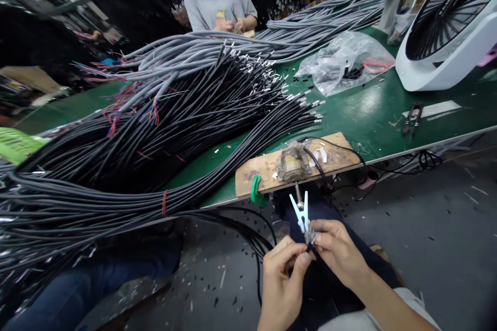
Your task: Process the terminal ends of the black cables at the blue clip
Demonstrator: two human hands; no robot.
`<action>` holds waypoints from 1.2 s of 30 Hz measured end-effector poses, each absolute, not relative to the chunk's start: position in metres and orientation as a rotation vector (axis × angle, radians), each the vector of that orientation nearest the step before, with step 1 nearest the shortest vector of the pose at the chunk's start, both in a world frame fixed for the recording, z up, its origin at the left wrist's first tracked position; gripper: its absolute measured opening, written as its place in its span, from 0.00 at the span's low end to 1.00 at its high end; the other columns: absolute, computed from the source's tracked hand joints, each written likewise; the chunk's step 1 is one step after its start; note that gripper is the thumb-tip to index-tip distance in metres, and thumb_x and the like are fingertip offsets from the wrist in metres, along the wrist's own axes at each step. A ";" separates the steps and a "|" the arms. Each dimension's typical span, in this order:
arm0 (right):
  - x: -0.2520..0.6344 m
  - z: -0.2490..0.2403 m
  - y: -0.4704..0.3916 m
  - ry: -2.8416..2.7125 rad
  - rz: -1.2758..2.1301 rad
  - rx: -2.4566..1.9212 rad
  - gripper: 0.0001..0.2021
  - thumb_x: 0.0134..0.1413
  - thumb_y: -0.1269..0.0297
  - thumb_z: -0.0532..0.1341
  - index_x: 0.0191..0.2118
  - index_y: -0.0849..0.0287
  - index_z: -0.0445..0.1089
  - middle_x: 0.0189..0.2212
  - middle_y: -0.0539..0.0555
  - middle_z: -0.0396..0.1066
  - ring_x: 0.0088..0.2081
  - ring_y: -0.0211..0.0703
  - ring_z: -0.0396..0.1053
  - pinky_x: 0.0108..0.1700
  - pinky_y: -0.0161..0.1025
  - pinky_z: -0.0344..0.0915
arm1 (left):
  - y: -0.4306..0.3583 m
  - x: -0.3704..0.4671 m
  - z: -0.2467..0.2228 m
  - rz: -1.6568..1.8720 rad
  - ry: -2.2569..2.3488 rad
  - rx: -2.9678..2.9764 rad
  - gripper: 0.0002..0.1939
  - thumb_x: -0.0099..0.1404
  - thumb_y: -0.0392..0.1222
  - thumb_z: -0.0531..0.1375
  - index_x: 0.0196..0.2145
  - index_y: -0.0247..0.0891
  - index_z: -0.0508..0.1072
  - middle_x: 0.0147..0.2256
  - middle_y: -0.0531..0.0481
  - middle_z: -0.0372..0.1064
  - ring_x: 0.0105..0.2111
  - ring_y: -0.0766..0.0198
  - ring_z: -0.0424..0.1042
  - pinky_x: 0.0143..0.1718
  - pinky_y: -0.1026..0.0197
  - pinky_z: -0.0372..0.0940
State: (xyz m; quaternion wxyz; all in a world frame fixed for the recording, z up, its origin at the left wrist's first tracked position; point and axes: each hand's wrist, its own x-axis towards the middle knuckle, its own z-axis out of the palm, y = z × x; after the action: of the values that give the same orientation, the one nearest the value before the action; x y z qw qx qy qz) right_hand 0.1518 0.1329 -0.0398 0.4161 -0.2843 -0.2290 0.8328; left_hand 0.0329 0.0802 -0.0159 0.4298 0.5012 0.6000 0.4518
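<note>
Just below the bench edge, a light blue clothespin (300,212) stands with its handles up, close under the metal shaft (298,194) of a tape-wrapped device (293,163). My left hand (283,271) pinches a short black cable end (309,247) between thumb and forefinger. From the right, my right hand (339,251) has its fingers closed at the clothespin's lower tip. A shiny greyish bit (310,236) shows between those fingertips, too small to name. The fingers partly cover the clothespin's jaws.
On the green bench (361,114) lie bundled black cables (217,108), grey cables (326,18) and a plastic bag (347,62). A green clamp (257,191) grips the wooden board (252,168). Thread snips (412,119) and a white fan (435,31) are right. A person (217,5) works opposite.
</note>
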 end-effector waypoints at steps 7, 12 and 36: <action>0.165 -0.037 0.144 -0.970 1.985 -0.678 0.10 0.48 0.59 0.68 0.32 0.61 0.73 0.28 0.52 0.69 0.30 0.38 0.63 0.34 0.35 0.61 | 0.082 0.023 -0.015 0.977 1.360 1.147 0.26 0.68 0.51 0.52 0.18 0.33 0.67 0.19 0.54 0.53 0.17 0.73 0.52 0.17 0.69 0.46; 0.161 -0.034 0.141 -1.137 1.760 -0.745 0.09 0.51 0.63 0.66 0.26 0.59 0.67 0.24 0.49 0.62 0.27 0.39 0.61 0.30 0.36 0.59 | 0.082 0.028 -0.022 1.045 1.263 0.919 0.24 0.58 0.58 0.62 0.21 0.36 0.61 0.20 0.58 0.53 0.16 0.75 0.53 0.16 0.70 0.50; 0.174 -0.030 0.136 -1.445 1.284 -0.969 0.07 0.50 0.75 0.64 0.34 0.56 0.71 0.30 0.51 0.71 0.32 0.41 0.72 0.36 0.35 0.69 | 0.081 0.036 -0.024 1.098 1.518 0.897 0.20 0.58 0.52 0.62 0.21 0.35 0.63 0.16 0.59 0.52 0.15 0.74 0.51 0.16 0.70 0.48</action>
State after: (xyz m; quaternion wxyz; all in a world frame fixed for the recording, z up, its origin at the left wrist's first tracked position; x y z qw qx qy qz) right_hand 0.1741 0.1358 -0.0301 0.4703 -0.3955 -0.5898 0.5239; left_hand 0.0357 0.0811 -0.0237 0.5073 0.3723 0.6299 0.4554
